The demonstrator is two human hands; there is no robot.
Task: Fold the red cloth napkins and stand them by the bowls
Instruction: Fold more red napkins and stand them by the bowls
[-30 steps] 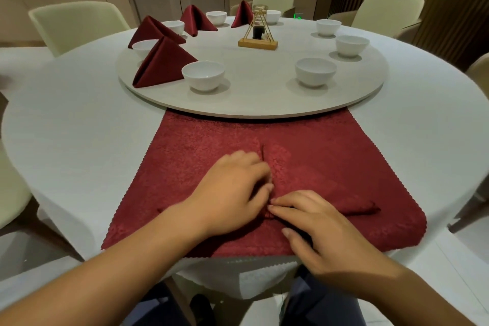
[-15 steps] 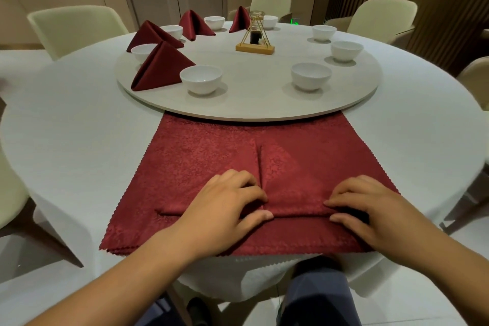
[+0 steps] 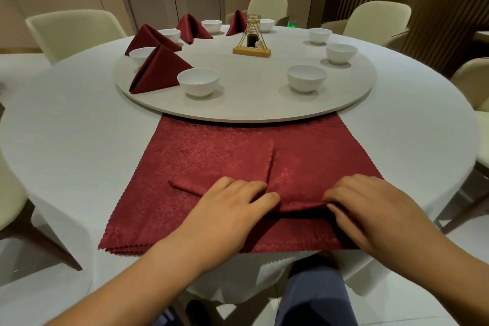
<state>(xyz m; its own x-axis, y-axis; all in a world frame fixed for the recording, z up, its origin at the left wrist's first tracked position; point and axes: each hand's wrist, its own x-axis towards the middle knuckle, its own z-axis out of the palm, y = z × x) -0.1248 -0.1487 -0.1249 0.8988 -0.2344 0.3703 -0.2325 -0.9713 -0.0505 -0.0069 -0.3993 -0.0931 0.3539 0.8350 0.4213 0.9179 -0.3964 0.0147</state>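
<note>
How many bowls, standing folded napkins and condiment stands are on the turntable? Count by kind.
White bowls: 8
Standing folded napkins: 4
Condiment stand: 1
Total: 13

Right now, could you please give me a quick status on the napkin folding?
Left hand flat on napkin. Right hand pinching its fold. Nothing in the way.
</note>
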